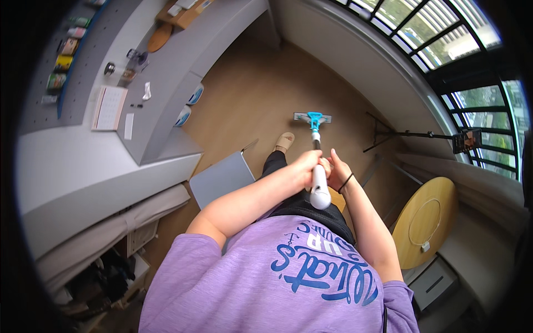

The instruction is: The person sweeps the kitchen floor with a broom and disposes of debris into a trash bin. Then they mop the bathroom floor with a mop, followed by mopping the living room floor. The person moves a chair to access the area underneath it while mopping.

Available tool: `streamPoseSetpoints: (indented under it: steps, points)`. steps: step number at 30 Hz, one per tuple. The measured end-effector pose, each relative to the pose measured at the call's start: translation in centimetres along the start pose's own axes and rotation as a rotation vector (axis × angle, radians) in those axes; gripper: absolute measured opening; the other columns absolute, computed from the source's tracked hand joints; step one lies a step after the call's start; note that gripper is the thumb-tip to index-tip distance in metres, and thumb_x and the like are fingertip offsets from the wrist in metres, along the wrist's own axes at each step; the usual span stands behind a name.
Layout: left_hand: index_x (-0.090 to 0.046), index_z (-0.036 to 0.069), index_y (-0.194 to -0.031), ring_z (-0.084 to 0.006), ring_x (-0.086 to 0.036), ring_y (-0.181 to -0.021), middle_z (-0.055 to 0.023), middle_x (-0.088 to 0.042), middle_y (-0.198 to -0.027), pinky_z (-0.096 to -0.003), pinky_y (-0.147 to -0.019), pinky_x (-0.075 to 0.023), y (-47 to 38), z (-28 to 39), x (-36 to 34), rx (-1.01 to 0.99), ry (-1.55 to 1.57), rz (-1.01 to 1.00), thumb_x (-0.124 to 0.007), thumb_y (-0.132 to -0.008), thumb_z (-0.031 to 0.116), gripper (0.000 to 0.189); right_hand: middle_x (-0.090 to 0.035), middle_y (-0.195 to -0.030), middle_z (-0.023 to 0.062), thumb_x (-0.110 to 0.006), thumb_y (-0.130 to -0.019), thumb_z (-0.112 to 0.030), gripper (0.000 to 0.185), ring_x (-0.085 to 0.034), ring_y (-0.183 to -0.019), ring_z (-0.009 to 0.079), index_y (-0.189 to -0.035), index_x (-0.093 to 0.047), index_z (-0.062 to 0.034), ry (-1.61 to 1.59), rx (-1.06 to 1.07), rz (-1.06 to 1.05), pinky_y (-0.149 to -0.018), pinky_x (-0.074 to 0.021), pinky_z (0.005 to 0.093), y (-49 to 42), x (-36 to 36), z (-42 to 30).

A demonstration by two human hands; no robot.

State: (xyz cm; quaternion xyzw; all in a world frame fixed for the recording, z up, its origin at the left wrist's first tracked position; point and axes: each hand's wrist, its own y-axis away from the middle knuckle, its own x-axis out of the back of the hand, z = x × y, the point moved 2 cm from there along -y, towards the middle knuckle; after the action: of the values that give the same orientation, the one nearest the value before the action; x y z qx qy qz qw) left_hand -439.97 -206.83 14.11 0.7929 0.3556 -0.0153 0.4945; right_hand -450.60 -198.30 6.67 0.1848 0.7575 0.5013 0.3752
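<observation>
A flat mop (315, 118) with a teal joint and a grey and white rectangular head stands out ahead of me, its head at floor level. Its pole runs back to a white handle end (320, 189) near my waist. My left hand (309, 163) is wrapped around the pole just above that white end. Against the pole's right side lies my right hand (339, 168), thumb straight and pointing forward. Its other fingers are partly hidden, so its grip is unclear. One beige slipper (285, 141) shows on my foot, left of the mop.
A grey chair or stool seat (222, 180) stands left of my legs. Grey desk (166, 87) with a calendar (110, 108) fills the left side. A tripod (399, 134) holding a phone (467, 140) stands right. A round wooden tabletop (427, 224) is tilted up behind it. Barred windows (441, 41) line the right.
</observation>
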Motion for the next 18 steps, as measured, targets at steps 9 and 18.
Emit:
streamPoseSetpoints:
  steps: [9,18]
  points:
    - [-0.055,0.005,-0.117,-0.0144,-0.063,-0.075,-0.0086,-0.061,-0.086,-0.0275,-0.068,-0.0508,12.6,4.1,21.3,-1.315,-0.964,0.334,-0.044,-0.098,0.044,0.045,-0.045,-0.055,-0.0039,-0.046,-0.091,-0.003,0.011,-0.045,-0.046,0.0054,-0.081,-0.041,-0.0061,-0.396,-0.139,-0.058,-0.045,-0.0376,0.0206,-4.7,2.1,-3.6]
    - [-0.034,0.003,-0.135,-0.0403,-0.037,-0.124,-0.023,-0.039,-0.134,-0.05,-0.099,-0.0361,18.8,-15.4,50.6,-0.777,-0.272,1.918,-0.076,-0.073,0.044,0.085,-0.046,-0.058,-0.0038,-0.047,-0.089,-0.007,0.008,-0.046,-0.049,0.0065,-0.082,-0.044,-0.003,-0.509,-0.166,0.027,-0.046,-0.0394,0.0196,-2.7,11.4,0.0]
